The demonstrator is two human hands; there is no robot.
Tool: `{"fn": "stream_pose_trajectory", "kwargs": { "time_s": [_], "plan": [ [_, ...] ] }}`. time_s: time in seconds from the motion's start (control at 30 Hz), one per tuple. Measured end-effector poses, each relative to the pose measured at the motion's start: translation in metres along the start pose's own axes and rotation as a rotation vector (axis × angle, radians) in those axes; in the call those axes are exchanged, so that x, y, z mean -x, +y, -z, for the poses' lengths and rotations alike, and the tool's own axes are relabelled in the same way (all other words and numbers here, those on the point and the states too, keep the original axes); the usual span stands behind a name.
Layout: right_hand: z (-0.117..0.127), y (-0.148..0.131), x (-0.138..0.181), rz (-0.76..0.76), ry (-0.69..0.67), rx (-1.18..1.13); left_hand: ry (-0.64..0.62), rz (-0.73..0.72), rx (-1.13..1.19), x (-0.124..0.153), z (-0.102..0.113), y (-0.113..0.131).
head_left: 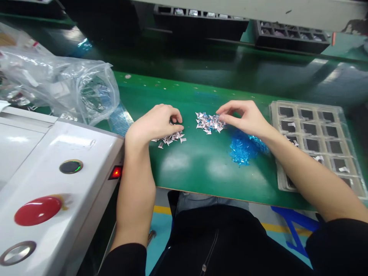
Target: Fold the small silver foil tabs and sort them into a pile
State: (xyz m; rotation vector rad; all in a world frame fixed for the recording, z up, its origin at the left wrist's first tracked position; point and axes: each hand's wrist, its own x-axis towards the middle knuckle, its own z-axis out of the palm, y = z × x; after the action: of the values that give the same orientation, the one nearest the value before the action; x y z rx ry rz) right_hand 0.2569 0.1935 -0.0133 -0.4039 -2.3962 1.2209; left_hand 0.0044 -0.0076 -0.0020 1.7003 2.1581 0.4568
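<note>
**Green Bench Mat: Positions of Hands and Parts**

Green matting (207, 172) covers the bench, and its near edge runs just above my lap. At near left a white machine housing (57, 153) is cut off by the frame; the red button (37, 210) on its top is blurred.

My left hand (161, 122) is curled, fingers drawn together over the left pile (172, 138) of small silver pieces, hiding part of it. I cannot tell whether a piece is pinched. My right hand (244, 117) is well apart from the left, fingertips close together at the right edge of the right pile (207, 123); I cannot confirm a grip.

Single pieces are too small to read and lie in all directions. Each pile spreads left to right.

Blue scraps (244, 147) lie under my right wrist. Beside them a compartment tray (316, 111) has its long axis running away from me, and my forearm covers part of its near left side. Farther back at left sits a clear plastic bag (66, 88). Farthest back, black trays (290, 36) stand in shadow.
</note>
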Motion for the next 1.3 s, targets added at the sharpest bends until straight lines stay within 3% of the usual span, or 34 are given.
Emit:
{"fn": "stream_pose_trajectory", "kwargs": {
  "time_s": [0.2,0.33,0.47,0.6,0.8,1.0,1.3],
  "plan": [
    [0.007,0.009,-0.008,-0.027,0.137,0.129,-0.024,0.024,-0.027,-0.005,-0.012,0.0],
    [0.017,0.023,-0.036,-0.082,0.204,0.278,0.008,0.008,0.017,-0.007,-0.015,0.001],
    [0.017,0.04,-0.072,-0.141,0.15,0.469,0.049,-0.048,0.132,-0.005,-0.012,0.003],
    [0.01,0.053,-0.085,-0.212,0.08,0.534,0.091,-0.054,0.277,-0.003,-0.008,0.01],
    [0.004,0.061,-0.08,-0.227,0.127,0.514,0.244,-0.107,0.417,-0.006,-0.01,0.02],
    [0.002,0.061,-0.082,-0.329,0.16,0.395,0.236,-0.119,0.521,-0.013,-0.018,0.019],
    [-0.002,0.072,-0.073,-0.207,0.298,0.185,0.361,-0.125,0.654,-0.03,-0.04,0.019]
  ]
}}
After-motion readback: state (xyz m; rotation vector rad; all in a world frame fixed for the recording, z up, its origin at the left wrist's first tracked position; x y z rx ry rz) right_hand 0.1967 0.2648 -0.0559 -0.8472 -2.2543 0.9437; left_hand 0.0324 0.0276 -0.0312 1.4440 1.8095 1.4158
